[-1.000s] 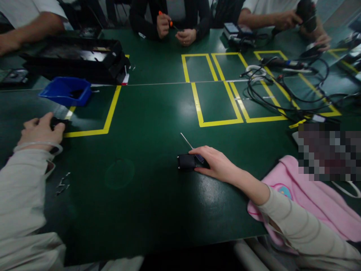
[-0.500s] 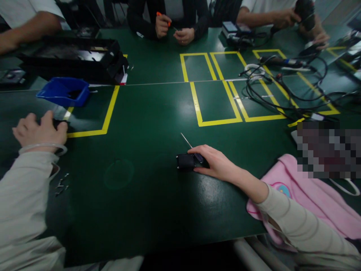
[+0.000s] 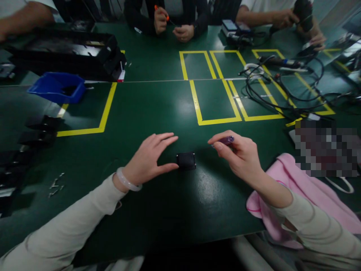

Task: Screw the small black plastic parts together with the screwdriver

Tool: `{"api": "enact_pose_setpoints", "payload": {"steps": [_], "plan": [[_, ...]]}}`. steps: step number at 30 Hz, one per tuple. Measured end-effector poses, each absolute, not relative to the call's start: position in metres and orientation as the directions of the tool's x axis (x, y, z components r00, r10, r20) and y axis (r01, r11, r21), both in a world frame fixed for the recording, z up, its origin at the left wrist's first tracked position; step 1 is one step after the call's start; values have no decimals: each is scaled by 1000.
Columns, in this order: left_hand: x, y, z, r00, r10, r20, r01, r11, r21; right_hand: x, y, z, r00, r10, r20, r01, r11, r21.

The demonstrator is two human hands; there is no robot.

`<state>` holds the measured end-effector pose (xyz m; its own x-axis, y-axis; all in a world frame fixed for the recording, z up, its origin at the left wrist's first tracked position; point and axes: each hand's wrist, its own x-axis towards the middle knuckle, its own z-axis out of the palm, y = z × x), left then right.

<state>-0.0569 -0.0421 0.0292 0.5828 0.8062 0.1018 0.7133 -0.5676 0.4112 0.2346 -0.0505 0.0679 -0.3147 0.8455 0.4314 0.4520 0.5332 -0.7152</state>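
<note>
A small black rectangular part [image 3: 186,160] with tiny screws at its corners lies flat on the green table [image 3: 135,229]. Just left of it is my left hand [image 3: 150,156], fingers spread, the thumb tip at the part's left edge and nothing held. My right hand [image 3: 238,152] is raised to the right of the part, with a dark purple screwdriver handle [image 3: 226,140] pinched between thumb and fingers. The screwdriver's shaft is hard to make out from this angle.
Loose screws [image 3: 55,185] and black parts [image 3: 39,131] lie at the left, with a blue bin [image 3: 58,87] and black trays [image 3: 67,54] behind. Cables [image 3: 282,84] and a pink cloth [image 3: 296,195] are on the right. People's hands [image 3: 183,33] work across the table.
My left hand has come from the black parts at the far left to beside the small black part. My right hand has lifted off that part and moved right, turning the screwdriver.
</note>
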Motion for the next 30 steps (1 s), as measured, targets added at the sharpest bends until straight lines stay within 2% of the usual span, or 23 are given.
{"api": "enact_pose_setpoints", "payload": {"steps": [3,13,30], "plan": [[-32,-51,18,641,762,96,641,-600,478,226,-54,76,-337,816,469,499,577,-647],[-15,-52,3,589,796,140,608,-551,572,213,-57,60,-409,686,601,528,715,-457],[-12,-52,7,564,817,119,632,-520,574,215,-54,57,-409,699,587,540,704,-462]]}}
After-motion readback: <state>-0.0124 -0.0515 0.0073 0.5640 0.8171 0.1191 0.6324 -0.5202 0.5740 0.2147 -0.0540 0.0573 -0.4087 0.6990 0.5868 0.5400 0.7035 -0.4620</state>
